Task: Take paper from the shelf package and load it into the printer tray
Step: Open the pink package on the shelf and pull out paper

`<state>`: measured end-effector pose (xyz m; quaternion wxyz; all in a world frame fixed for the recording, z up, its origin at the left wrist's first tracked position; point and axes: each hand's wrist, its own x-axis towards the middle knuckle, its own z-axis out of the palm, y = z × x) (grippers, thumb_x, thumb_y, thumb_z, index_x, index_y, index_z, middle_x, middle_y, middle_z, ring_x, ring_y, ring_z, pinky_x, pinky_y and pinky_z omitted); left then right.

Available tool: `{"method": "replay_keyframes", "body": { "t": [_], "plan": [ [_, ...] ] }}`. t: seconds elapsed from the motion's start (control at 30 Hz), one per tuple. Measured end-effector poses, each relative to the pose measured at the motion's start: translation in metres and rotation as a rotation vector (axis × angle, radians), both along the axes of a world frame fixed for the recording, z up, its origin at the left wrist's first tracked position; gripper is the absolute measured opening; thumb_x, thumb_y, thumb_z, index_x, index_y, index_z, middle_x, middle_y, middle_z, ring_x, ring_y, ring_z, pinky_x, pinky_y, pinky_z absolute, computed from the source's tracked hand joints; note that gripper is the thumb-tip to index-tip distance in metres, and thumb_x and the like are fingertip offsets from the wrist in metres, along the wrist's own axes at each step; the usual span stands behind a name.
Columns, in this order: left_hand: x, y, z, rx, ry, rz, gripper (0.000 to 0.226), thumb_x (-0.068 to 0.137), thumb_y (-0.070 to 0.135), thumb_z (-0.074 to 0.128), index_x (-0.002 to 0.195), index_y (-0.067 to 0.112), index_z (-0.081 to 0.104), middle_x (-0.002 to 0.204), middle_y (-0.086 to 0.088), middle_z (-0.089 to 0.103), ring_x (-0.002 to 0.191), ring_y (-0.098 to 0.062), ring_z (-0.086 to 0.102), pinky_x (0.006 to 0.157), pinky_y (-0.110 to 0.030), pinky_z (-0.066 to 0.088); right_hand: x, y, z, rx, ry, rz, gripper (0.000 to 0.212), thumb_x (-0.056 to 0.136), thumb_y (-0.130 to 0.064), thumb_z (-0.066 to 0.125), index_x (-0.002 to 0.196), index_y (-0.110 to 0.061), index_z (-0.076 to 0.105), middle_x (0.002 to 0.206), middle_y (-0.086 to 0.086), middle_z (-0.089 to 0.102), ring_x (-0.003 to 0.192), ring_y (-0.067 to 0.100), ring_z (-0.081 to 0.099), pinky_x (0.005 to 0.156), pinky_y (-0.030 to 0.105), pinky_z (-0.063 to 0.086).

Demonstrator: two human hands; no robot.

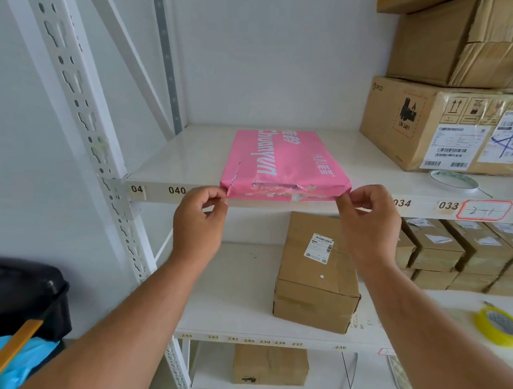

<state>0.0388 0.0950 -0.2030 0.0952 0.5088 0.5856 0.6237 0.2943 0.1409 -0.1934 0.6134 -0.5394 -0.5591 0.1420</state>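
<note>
**Both hands pinch the front corners of the pink paper package at the shelf edge**

The pink paper package (284, 163) lies flat on the upper shelf (191, 160), its torn front end flush with the shelf's front lip. The left hand (198, 221) pinches the near left corner between thumb and fingers; the right hand (367, 225) pinches the near right corner the same way. Both grips are narrow, closed on the wrapper.

Bare shelf surface lies to the left of the package and behind it, up to the white wall. To the right, well apart, stands a large cardboard box (439, 127), with a roll of white tape (452, 180) lying in front of it.

The wrapper reads "Chuanyun" and "HUXI" in white. The box carries "PICO", "UN 3481" and shipping labels. The shelf lip shows "04", "040", "034", "033" and a red-bordered tag marked "2-1".

On the lower shelf sits a smaller labelled carton (316, 276), directly below the package, and a yellow tape roll (499, 326) lies at the far right.
</note>
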Motion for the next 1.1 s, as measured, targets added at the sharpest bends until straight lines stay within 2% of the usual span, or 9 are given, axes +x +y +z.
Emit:
{"method": "replay_keyframes", "body": {
  "t": [0.2, 0.37, 0.43, 0.5, 0.6, 0.73, 0.87, 0.93, 1.1],
  "plan": [
    [0.007, 0.003, 0.005, 0.092, 0.111, 0.067, 0.011, 0.09, 0.011, 0.075, 0.087, 0.018, 0.067, 0.101, -0.004, 0.058, 0.075, -0.001, 0.059, 0.071, -0.004, 0.041, -0.008, 0.0, -0.007, 0.08, -0.006, 0.087, 0.003, 0.093, -0.016, 0.077, 0.095, -0.017, 0.079, 0.092, -0.007, 0.059, 0.075, -0.008, 0.058, 0.07, 0.005, 0.045],
    [-0.002, 0.007, 0.001, 0.082, 0.087, -0.04, 0.009, 0.095, 0.011, 0.07, 0.091, 0.018, 0.066, 0.098, 0.011, 0.055, 0.082, 0.0, 0.063, 0.074, -0.037, 0.063, -0.006, -0.002, -0.012, 0.047, 0.007, 0.157, 0.011, 0.096, -0.015, 0.073, 0.101, -0.023, 0.077, 0.104, 0.0, 0.061, 0.077, -0.007, 0.058, 0.072, 0.006, 0.047],
    [-0.008, 0.006, 0.0, 0.069, 0.149, -0.089, 0.011, 0.095, 0.007, 0.068, 0.091, 0.016, 0.064, 0.099, 0.01, 0.055, 0.086, -0.012, 0.068, 0.075, -0.031, 0.063, -0.003, 0.0, -0.013, 0.075, -0.035, 0.153, 0.011, 0.095, -0.014, 0.073, 0.098, -0.024, 0.077, 0.103, -0.001, 0.06, 0.078, -0.004, 0.06, 0.072, 0.011, 0.049],
    [-0.013, 0.006, 0.002, 0.061, 0.252, -0.094, 0.013, 0.094, 0.004, 0.069, 0.09, 0.015, 0.063, 0.096, 0.007, 0.056, 0.088, -0.006, 0.066, 0.08, -0.017, 0.053, 0.0, 0.002, -0.012, 0.119, -0.077, 0.134, 0.011, 0.093, -0.015, 0.075, 0.095, -0.026, 0.074, 0.101, -0.003, 0.06, 0.078, 0.001, 0.062, 0.073, 0.022, 0.055],
    [-0.012, 0.006, 0.003, 0.062, 0.279, -0.075, 0.009, 0.093, 0.002, 0.07, 0.092, 0.01, 0.065, 0.098, -0.002, 0.058, 0.086, 0.005, 0.06, 0.074, -0.002, 0.042, 0.008, 0.008, -0.006, 0.302, -0.295, 0.036, 0.016, 0.092, -0.016, 0.074, 0.106, -0.02, 0.069, 0.106, 0.0, 0.062, 0.085, 0.021, 0.065, 0.073, 0.039, 0.058],
    [-0.003, 0.0, 0.005, 0.13, 0.255, -0.008, 0.015, 0.091, 0.008, 0.073, 0.1, 0.015, 0.063, 0.106, -0.008, 0.059, 0.085, -0.004, 0.061, 0.071, -0.008, 0.045, 0.026, 0.025, 0.0, 0.595, -0.731, -0.059, 0.016, 0.097, -0.015, 0.073, 0.109, -0.009, 0.081, 0.11, 0.01, 0.075, 0.096, 0.036, 0.068, 0.071, 0.041, 0.058],
    [-0.002, 0.006, 0.009, 0.359, 0.844, 0.155, 0.023, 0.091, 0.013, 0.074, 0.113, 0.008, 0.072, 0.11, -0.011, 0.066, 0.102, -0.032, 0.059, 0.09, -0.041, 0.047, 0.031, 0.031, 0.0, 0.712, -0.779, -0.011, 0.013, 0.098, -0.012, 0.072, 0.102, -0.003, 0.082, 0.104, 0.009, 0.079, 0.091, 0.032, 0.073, 0.072, 0.041, 0.061],
    [-0.005, 0.015, 0.013, 0.42, 1.049, 0.089, 0.018, 0.094, 0.017, 0.073, 0.111, 0.011, 0.076, 0.113, -0.01, 0.071, 0.105, -0.034, 0.064, 0.091, -0.045, 0.049, 0.032, 0.033, -0.001, 0.715, -0.776, 0.014, 0.013, 0.098, -0.011, 0.072, 0.102, -0.003, 0.082, 0.104, 0.01, 0.08, 0.091, 0.032, 0.075, 0.074, 0.041, 0.061],
    [-0.016, 0.027, 0.018, 0.477, 1.15, 0.075, 0.015, 0.1, 0.021, 0.067, 0.105, 0.012, 0.078, 0.107, -0.005, 0.074, 0.099, -0.031, 0.067, 0.088, -0.042, 0.051, 0.036, 0.033, 0.001, 0.696, -0.746, 0.066, 0.012, 0.097, -0.011, 0.073, 0.102, -0.004, 0.082, 0.107, 0.008, 0.081, 0.096, 0.029, 0.077, 0.078, 0.041, 0.062]
  ]
}}
